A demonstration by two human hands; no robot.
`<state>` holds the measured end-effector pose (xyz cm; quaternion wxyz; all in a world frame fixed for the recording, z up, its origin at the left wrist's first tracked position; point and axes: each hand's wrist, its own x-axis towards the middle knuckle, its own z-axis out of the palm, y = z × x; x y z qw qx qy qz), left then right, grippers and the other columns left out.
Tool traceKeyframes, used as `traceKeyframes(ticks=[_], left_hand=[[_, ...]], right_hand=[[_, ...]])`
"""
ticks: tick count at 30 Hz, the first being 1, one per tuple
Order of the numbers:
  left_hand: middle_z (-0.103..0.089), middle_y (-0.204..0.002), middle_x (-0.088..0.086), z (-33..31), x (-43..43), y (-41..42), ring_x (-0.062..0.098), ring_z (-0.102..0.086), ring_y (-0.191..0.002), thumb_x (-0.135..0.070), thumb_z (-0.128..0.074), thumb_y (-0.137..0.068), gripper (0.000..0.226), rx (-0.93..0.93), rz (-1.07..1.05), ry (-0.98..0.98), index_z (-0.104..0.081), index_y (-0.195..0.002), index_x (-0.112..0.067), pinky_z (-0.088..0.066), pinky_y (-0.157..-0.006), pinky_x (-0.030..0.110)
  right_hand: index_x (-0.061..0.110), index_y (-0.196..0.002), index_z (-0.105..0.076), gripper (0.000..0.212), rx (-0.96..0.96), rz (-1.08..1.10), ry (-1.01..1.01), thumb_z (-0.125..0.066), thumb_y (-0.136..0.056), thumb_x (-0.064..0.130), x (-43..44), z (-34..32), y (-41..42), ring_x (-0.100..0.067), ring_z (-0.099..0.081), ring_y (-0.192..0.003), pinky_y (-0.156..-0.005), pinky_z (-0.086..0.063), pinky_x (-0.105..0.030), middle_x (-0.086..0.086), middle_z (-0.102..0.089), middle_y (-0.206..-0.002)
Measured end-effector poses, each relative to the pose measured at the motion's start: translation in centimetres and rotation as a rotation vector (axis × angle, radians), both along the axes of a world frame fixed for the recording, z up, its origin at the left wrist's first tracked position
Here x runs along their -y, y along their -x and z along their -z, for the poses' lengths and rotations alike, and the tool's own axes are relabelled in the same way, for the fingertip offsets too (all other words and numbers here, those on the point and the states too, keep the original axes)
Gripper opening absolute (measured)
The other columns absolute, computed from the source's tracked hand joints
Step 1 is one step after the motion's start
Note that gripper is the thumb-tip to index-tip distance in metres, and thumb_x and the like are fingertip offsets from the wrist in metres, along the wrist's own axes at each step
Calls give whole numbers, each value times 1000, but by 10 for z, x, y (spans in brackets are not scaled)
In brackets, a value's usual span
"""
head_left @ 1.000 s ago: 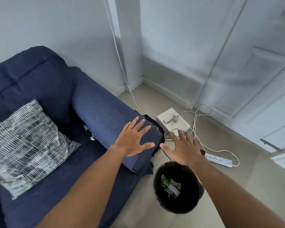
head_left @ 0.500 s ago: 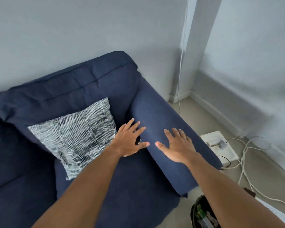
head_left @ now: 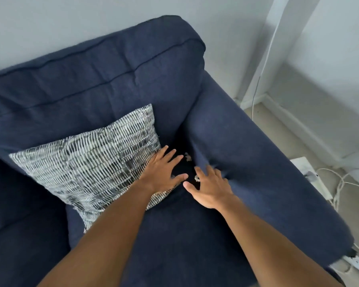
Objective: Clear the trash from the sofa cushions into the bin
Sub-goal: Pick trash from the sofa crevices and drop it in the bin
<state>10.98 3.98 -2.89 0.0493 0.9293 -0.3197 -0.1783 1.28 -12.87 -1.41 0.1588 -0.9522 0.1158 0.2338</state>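
Head view: both spread, empty hands, left hand [head_left: 161, 172] and right hand [head_left: 210, 187], are flanking paper scraps [head_left: 188, 157] on sofa [head_left: 174, 235]; no writing is showing.

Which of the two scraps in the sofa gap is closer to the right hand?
The lower scrap, just off the right hand index finger; the other scrap lies farther back against the armrest.
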Motion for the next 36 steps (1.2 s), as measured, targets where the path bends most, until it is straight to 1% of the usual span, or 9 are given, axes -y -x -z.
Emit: traceKeyframes(ticks=[8, 16, 20, 23, 27, 30, 32, 34, 36], left_hand=[[-24, -166, 5, 77, 30, -50, 28, -2, -156, -50, -47, -97, 66, 37, 124, 23, -29, -156, -27, -13, -124, 45], [-54, -142, 5, 151, 67, -85, 30, -40, -133, -44, -53, -93, 53, 119, 90, 42, -51, -140, -20, -36, -105, 42], [-61, -132, 9, 178, 76, -92, 33, -45, -123, -44, -52, -94, 45, 116, -8, 57, -58, -129, -15, -37, -98, 43], [-66, -124, 9, 190, 82, -94, 33, -44, -121, -44, -52, -95, 41, 146, -47, 88, -63, -121, -14, -35, -94, 41], [-70, -117, 9, 201, 92, -95, 33, -46, -119, -34, -49, -99, 31, 177, -113, 92, -68, -110, -13, -35, -92, 41], [-69, -116, 16, 202, 97, -94, 37, -49, -118, -21, -53, -96, 25, 133, -138, 102, -71, -110, -11, -37, -95, 41], [-68, -113, 23, 200, 98, -94, 41, -57, -113, -15, -56, -93, 23, 78, -166, 149, -72, -108, -9, -44, -94, 42], [-69, -112, 24, 196, 96, -93, 42, -64, -106, -16, -56, -91, 23, 1, -217, 215, -73, -105, -11, -52, -86, 41], [-70, -111, 21, 188, 92, -91, 40, -67, -102, -15, -55, -88, 23, -79, -271, 257, -72, -103, -13, -54, -82, 39]], right_hand=[[26, -153, -20, 71, -42, 107, 0, -33, -94, 63, -12, 89, -40, -38, -25, -142, -107, -34, -55, -11, -15, -161], [10, -146, -32, 53, 100, 81, 139, -47, -95, 11, -14, 157, -63, -28, -42, -133, -97, -50, -43, -11, -39, -147], [7, -131, -52, 40, 137, 12, 266, -40, -93, 2, -12, 182, -71, -25, -59, -112, -80, -55, -37, -9, -57, -125], [13, -93, -76, 27, 67, -38, 316, -57, -75, 8, -14, 183, -77, -13, -70, -66, -46, -51, -26, 0, -70, -83], [-3, -110, -65, 24, 12, -90, 316, -58, -87, 1, -11, 186, -83, -27, -72, -88, -64, -56, -33, -15, -67, -103], [2, -55, -69, 27, 42, -35, 308, -91, -39, 4, -10, 188, -83, -21, -62, -39, -32, -41, -23, -12, -63, -54], [6, -41, -64, 33, 113, -58, 280, -92, -25, 5, -3, 211, -83, -19, -54, -29, -29, -35, -19, -8, -57, -44], [5, -48, -69, 28, 64, -77, 351, -93, -35, 7, -5, 190, -81, -20, -60, -38, -33, -40, -21, -11, -61, -53], [0, -87, -74, 12, -23, -114, 358, -73, -76, 4, -5, 174, -78, -25, -72, -75, -57, -54, -29, -18, -68, -92]])
